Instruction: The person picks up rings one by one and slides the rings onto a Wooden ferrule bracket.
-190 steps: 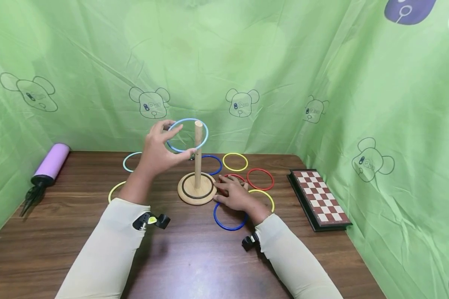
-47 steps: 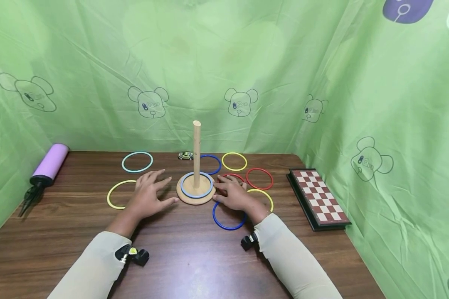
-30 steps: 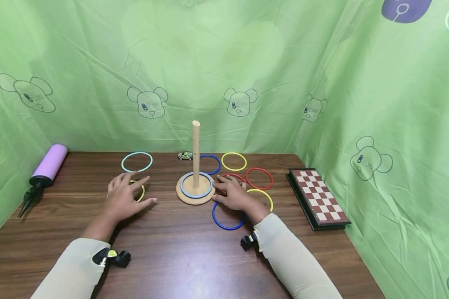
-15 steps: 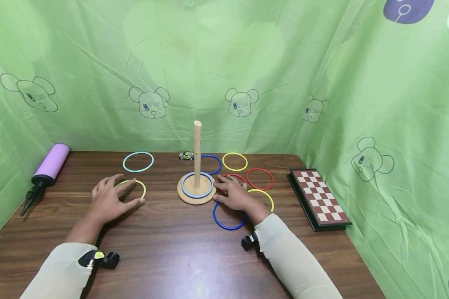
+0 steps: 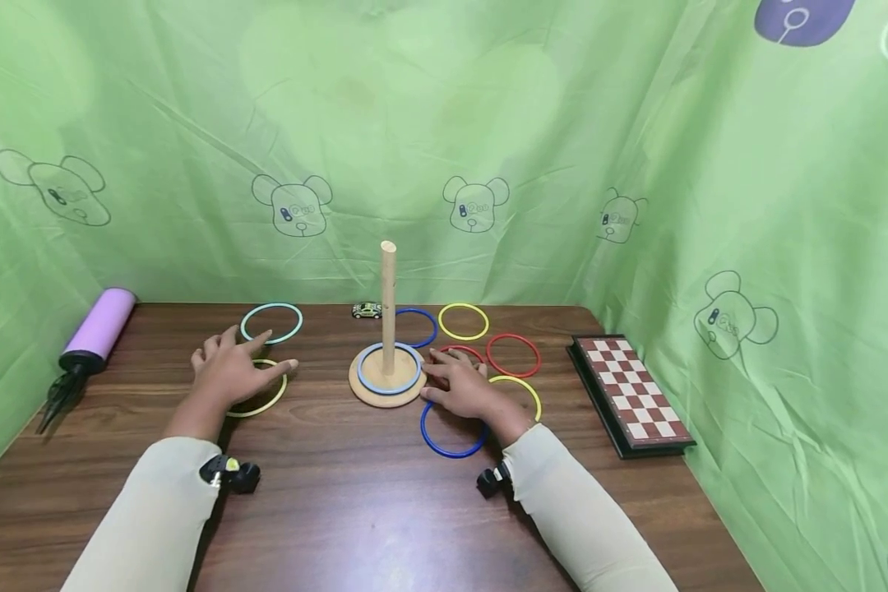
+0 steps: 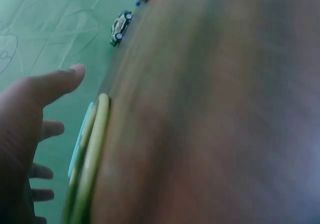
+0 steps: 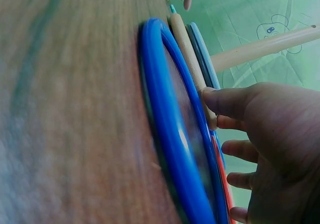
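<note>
A wooden base (image 5: 387, 401) with an upright peg (image 5: 388, 296) stands mid-table, and a light blue ring (image 5: 389, 392) lies round the peg's foot. My right hand (image 5: 462, 385) rests at the base's right edge; its thumb tip (image 7: 212, 98) touches the rim in the right wrist view. Under this hand lie a blue ring (image 5: 455, 455) and part of a yellow ring (image 5: 538, 403). My left hand (image 5: 225, 374), fingers spread and holding nothing, hovers over another yellow ring (image 5: 255, 413), partly hidden. Its fingertips reach towards a paler blue ring (image 5: 271, 305) behind.
Behind the peg lie a toy car (image 5: 367, 310), another blue ring (image 5: 435, 329) and a yellow ring (image 5: 464, 305). A red ring (image 5: 514, 335) lies right of them, with another red one half hidden. A chessboard box (image 5: 636, 395) lies right, a purple hand pump (image 5: 104, 321) left.
The light blue ring left my left hand and went down the peg onto the base. That hand then moved left, and lately forward over the yellow ring. My right hand stayed put.
</note>
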A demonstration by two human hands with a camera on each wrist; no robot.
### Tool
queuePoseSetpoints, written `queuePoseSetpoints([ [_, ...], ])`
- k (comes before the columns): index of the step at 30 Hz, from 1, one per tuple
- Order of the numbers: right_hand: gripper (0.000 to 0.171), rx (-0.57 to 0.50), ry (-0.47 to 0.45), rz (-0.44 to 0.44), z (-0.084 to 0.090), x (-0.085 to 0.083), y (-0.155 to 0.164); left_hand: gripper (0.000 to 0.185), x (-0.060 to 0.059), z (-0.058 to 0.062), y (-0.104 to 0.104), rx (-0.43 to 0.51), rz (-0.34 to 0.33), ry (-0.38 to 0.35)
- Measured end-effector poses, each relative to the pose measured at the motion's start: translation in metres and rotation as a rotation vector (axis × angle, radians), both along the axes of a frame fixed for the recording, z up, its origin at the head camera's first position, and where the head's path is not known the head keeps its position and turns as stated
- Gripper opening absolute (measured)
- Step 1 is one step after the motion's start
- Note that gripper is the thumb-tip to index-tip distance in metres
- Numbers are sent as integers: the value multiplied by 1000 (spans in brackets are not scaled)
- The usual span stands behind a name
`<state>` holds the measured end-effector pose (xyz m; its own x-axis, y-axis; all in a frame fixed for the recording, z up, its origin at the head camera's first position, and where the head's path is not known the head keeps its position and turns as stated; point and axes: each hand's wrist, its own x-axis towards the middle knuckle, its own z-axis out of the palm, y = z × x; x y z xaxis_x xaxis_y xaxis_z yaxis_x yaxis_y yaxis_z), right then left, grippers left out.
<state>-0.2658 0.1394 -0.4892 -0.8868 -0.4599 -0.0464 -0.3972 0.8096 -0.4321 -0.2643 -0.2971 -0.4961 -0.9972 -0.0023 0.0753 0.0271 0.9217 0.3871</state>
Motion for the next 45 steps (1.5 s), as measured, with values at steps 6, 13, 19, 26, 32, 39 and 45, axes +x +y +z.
queuePoseSetpoints([
  [6, 55, 0, 4, -9, 0, 1, 0, 111, -24, 12, -1, -21, 7, -107],
  [13, 54, -1, 9, -9, -1, 1, -1, 107, -44, 27, -5, -18, -5, -188],
  [19, 55, 6, 11, 3, -3, -1, -1, 108, -52, 26, -5, -12, 18, -242],
  [26, 55, -8, 14, -4, -2, 0, 0, 108, -61, 16, -1, -5, 25, -240],
  [32, 55, -11, 23, 17, -1, -1, 0, 107, -63, 9, 2, -35, 36, -234],
  [39, 55, -5, 20, 10, 0, 0, 0, 100, -66, 5, 5, -59, 28, -220],
  [45, 55, -5, 24, 15, 0, 0, 0, 96, -68, 3, 6, -61, 28, -227],
])
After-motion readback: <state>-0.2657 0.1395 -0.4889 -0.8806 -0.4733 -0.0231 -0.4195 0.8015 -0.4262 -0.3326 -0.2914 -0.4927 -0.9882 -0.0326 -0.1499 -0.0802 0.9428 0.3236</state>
